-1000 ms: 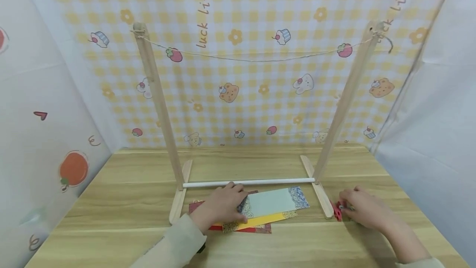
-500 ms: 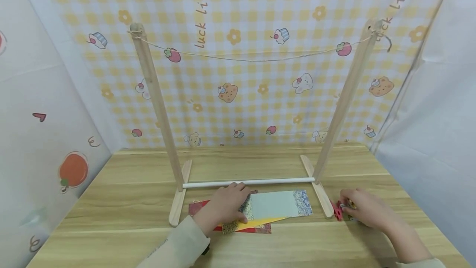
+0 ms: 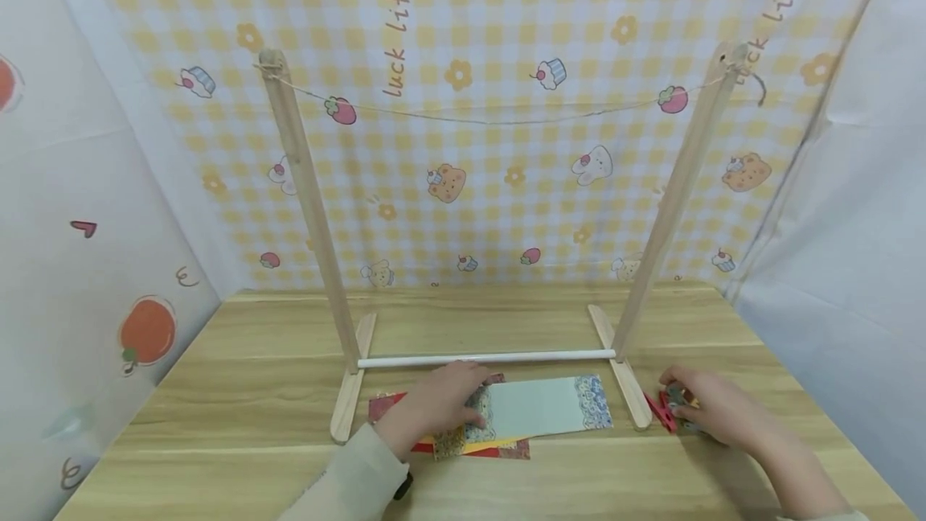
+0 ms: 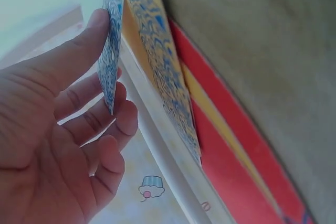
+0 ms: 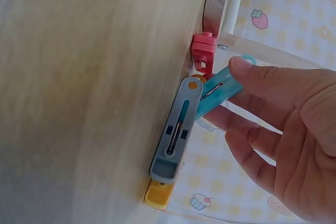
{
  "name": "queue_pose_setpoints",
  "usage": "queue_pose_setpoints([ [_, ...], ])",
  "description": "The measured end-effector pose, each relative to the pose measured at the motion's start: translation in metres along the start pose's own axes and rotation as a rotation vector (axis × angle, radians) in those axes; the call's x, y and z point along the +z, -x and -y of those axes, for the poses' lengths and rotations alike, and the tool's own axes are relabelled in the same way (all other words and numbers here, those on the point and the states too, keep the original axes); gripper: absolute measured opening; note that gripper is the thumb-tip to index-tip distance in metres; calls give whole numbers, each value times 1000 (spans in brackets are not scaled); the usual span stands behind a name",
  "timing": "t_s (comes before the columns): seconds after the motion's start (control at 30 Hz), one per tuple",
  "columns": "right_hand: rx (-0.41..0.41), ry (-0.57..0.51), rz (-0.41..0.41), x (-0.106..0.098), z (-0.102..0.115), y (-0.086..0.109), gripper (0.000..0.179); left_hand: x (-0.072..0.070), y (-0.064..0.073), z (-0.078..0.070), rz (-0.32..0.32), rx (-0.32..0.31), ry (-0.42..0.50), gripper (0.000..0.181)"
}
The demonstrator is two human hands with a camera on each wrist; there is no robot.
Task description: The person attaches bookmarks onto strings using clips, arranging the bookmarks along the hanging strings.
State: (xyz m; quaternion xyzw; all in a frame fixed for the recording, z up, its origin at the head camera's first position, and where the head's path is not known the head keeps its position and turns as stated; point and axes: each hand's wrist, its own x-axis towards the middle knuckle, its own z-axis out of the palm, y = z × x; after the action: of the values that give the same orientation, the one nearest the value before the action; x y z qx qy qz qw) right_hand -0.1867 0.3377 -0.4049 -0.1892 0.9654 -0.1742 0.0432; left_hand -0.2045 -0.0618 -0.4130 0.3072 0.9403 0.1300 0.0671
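Both pinch low: left grip, pale card; right grip, teal clothespin.

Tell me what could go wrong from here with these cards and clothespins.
The left hand pinches the pale green card, so the yellow card beneath might drag along. The right hand pinches the turquoise clothespin by one end, so it could slip or nudge the adjacent grey clothespin.

We wear a pale beige left sleeve, wide-cuffed | small black piece at its edge | pale right cuff | our fingers bare
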Motion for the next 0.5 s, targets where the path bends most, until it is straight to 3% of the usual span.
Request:
queue_pose_setpoints([
  [0.27,43,-51,-8,-2,-1,0,37,-1,-2,3,5,16,173,22],
  [0.5,59,-51,-25,-4,-2,-1,34,-5,-2,5,40,82,267,13],
])
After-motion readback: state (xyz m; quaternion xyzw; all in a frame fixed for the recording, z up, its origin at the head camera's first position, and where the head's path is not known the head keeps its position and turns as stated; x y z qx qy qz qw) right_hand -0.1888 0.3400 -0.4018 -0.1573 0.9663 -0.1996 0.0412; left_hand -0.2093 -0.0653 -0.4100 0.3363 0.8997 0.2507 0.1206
